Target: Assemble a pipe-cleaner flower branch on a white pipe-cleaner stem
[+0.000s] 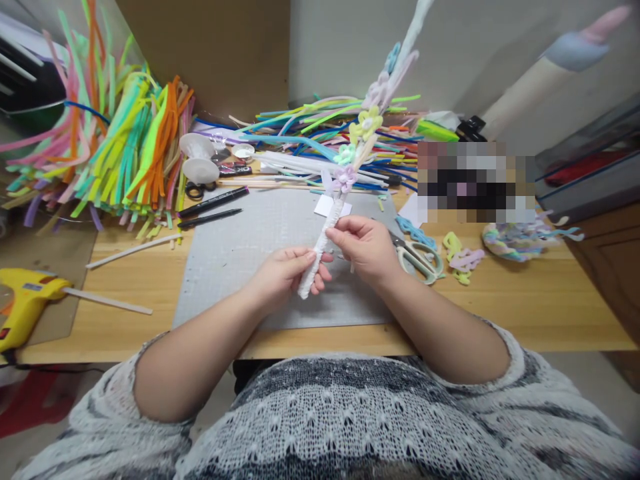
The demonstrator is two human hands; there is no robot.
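Observation:
Both hands are on a white, fuzzy-wrapped stem [321, 247] that slants up and away over the cutting mat. My left hand [287, 277] is closed around its lower end, thumb on top and fingers beneath. Higher up, my right hand [367, 248] pinches the stem between thumb and fingers. Small pipe-cleaner flowers sit along the upper part: a purple flower [345, 177], a mint flower [345, 155], a yellow flower [367, 125], a pale lilac one [376, 91] and a blue one [392, 59]. The stem's far tip runs out of view at the top.
A grey cutting mat [220, 267] lies on the wooden table. Scissors [423, 263] rest right of my right hand, near loose pipe-cleaner pieces [465, 259]. A yellow glue gun [30, 300] is at left. Bundled pipe cleaners [125, 147], pens [215, 201] and spools [200, 160] stand behind.

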